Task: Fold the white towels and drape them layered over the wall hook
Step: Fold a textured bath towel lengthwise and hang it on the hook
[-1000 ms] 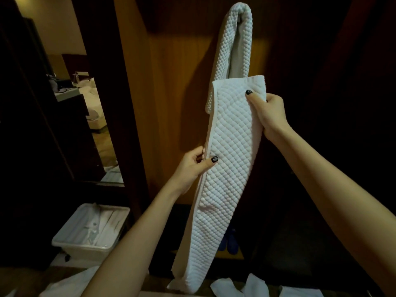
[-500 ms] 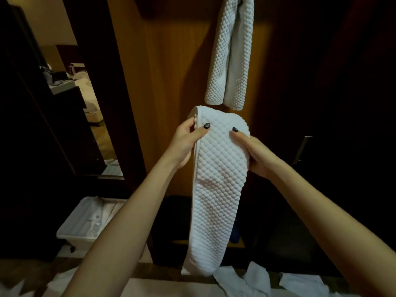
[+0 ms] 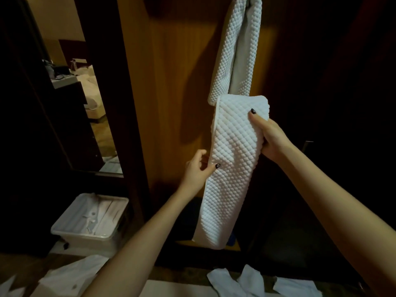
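Note:
A white quilted towel (image 3: 234, 50) hangs doubled over the wall hook (image 3: 248, 1) at the top, against the wooden panel; the hook is mostly hidden. Just below it I hold a second folded white towel (image 3: 231, 172), long and narrow, hanging down. My right hand (image 3: 267, 133) grips its right side near the folded top, thumb on the front. My left hand (image 3: 199, 170) pinches its left edge lower down, thumb on the front.
A wooden panel (image 3: 177, 93) backs the towels, with a mirror (image 3: 85, 93) to the left. A white bin (image 3: 90, 219) with clothes stands on the floor at lower left. White cloths (image 3: 257, 281) lie along the bottom edge. Dark doors are at the right.
The held towel rose slightly toward the hanging one. My left hand slid from the top fold down the left edge; my right hand stayed near the top.

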